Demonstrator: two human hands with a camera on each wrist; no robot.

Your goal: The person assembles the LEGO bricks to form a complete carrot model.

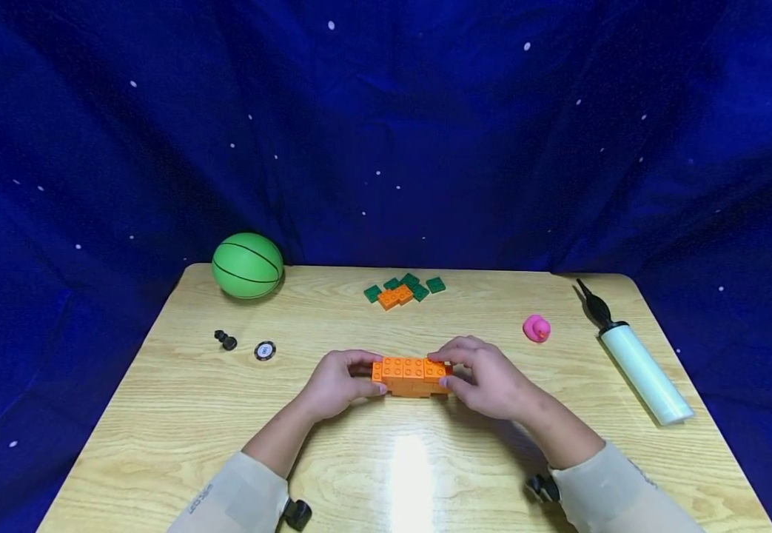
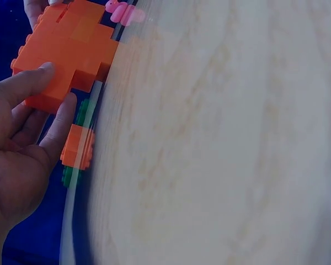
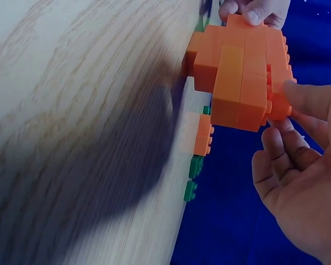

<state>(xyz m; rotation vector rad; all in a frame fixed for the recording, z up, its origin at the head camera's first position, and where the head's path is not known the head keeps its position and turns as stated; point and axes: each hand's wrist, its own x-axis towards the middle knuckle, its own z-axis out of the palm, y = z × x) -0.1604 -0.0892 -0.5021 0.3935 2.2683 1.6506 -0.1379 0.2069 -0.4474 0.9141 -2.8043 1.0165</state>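
Observation:
An orange block built of several stacked toy bricks stands over the middle of the table, studs upward; its underside steps inward in the wrist views. My left hand grips its left end, thumb on the near face and fingers behind. At the other end, my right hand pinches an orange brick in the top row between thumb and fingers. In the right wrist view, a narrow gap shows beside that brick; whether it is fully pressed down I cannot tell.
Loose orange bricks and flat green bricks lie at the table's back. A green ball, black chess piece and poker chip are on the left; a pink rubber duck and hand pump on the right.

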